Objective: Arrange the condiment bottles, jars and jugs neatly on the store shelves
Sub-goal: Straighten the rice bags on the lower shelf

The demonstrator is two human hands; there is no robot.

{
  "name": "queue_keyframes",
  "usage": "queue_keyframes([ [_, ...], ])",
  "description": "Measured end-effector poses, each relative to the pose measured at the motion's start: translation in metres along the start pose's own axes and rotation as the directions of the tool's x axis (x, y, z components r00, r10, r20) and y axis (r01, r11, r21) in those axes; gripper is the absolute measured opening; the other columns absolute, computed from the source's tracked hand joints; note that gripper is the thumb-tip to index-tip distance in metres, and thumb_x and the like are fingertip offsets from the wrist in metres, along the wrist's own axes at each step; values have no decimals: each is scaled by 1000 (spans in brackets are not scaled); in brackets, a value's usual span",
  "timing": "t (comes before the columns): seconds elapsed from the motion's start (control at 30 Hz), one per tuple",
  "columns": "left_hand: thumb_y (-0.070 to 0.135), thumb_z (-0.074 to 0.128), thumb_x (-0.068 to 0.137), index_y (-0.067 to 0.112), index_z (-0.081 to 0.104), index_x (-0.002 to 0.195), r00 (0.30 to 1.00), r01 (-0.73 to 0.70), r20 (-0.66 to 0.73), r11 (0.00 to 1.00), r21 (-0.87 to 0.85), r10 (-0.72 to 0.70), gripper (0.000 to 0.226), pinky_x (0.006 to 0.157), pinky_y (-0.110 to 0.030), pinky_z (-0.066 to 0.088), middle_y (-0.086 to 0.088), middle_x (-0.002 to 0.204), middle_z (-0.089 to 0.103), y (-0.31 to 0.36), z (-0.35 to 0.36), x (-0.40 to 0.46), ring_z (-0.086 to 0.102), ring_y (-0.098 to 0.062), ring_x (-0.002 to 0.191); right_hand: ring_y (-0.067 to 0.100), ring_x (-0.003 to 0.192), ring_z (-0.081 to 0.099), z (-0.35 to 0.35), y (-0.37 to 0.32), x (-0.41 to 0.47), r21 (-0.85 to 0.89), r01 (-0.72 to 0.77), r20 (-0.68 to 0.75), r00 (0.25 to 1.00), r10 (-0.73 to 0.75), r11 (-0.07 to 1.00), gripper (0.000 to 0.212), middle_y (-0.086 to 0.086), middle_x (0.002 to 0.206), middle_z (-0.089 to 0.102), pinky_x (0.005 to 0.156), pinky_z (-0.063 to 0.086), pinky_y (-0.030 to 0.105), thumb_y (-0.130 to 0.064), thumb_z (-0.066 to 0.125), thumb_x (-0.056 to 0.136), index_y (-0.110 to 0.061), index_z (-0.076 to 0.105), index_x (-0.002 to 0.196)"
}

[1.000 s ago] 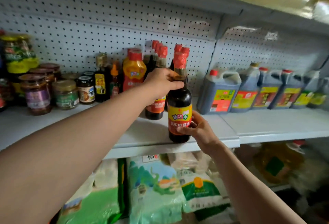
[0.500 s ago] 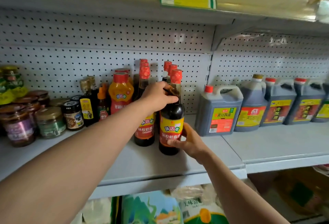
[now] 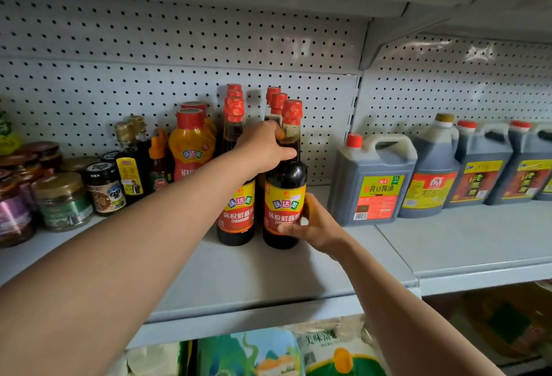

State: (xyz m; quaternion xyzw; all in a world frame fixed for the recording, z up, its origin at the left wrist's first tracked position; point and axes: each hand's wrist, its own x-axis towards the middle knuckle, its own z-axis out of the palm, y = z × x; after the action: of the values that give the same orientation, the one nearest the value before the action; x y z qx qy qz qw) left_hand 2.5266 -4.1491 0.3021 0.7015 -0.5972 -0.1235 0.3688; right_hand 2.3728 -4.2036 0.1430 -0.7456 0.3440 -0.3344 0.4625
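Observation:
A dark soy sauce bottle with a red cap and a yellow-red label stands upright on the grey shelf. My left hand grips its neck from the left. My right hand holds its lower body from the right, thumb across the label. A matching bottle stands just left of it, and more red-capped bottles line up behind both.
Left of the bottles stand an orange squeeze bottle, small dark bottles and several jars. To the right, dark jugs with handles fill the shelf back. An upper shelf hangs overhead; bags lie below.
The bottle has moved back from the shelf's front edge to stand beside the matching bottle. Both hands kept their hold. The camera has moved closer and tilted up.

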Motion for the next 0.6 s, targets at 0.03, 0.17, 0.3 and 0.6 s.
queue_keyframes([
  [0.03, 33, 76, 85, 13, 57, 124, 1000, 8, -7, 1000, 18, -8, 48, 88, -37, 51, -8, 118, 61, 1, 0, 1, 60, -29, 106, 17, 118, 62, -1, 0, 1, -1, -2, 2, 1000, 2, 1000, 79, 1, 127, 64, 104, 51, 45, -22, 90, 73, -17, 43, 137],
  [0.17, 35, 73, 88, 13, 55, 125, 999, 40, -42, 994, 101, -35, 48, 94, -41, 51, -10, 123, 59, 6, 3, 2, 59, -32, 110, 14, 117, 62, -1, 2, 7, 5, -8, 17, 1000, 8, 1000, 77, -2, 127, 65, 105, 51, 43, -23, 89, 73, -20, 46, 137],
  [0.3, 37, 68, 91, 11, 54, 127, 994, 69, -91, 977, 199, -52, 46, 80, -34, 46, -12, 125, 58, 10, 7, 5, 59, -34, 111, 12, 117, 62, 1, 1, 16, -4, -12, 28, 1000, 12, 1000, 77, -3, 127, 64, 105, 51, 42, -24, 88, 75, -21, 45, 138],
  [0.6, 31, 69, 92, 11, 57, 127, 987, 92, -143, 986, 137, -72, 43, 82, -33, 48, -10, 125, 60, 6, 9, 9, 60, -31, 111, 15, 120, 59, 7, 2, 26, -16, -40, 3, 999, 40, 999, 81, -5, 128, 62, 107, 49, 46, -32, 89, 73, -24, 43, 140],
])
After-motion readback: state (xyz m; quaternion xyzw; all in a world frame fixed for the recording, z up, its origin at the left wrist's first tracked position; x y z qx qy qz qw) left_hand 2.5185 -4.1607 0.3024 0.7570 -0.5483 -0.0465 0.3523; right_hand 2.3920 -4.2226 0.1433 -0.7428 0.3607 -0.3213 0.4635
